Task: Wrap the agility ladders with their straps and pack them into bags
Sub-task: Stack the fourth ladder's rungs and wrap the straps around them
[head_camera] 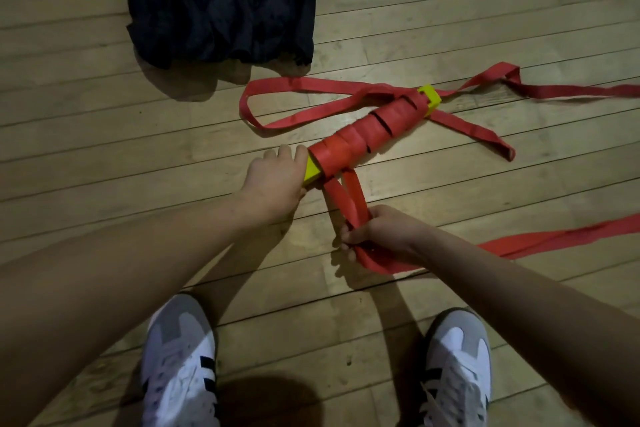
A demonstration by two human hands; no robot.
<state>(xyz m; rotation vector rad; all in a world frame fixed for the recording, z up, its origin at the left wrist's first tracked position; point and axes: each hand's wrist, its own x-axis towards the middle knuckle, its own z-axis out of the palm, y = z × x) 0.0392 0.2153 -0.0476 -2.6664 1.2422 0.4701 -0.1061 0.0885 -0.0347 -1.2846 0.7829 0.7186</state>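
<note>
Your left hand (273, 180) grips the yellow end of the ladder (370, 133) on the floor (450, 288) (bag (221, 0) beyond). Your right hand (381, 229) pinches its red strap (349, 198), fingers curled, just beside the bundle.

Wooden floor (104, 135) — ladder bundle (367, 135), dark bag (221, 0)
</note>
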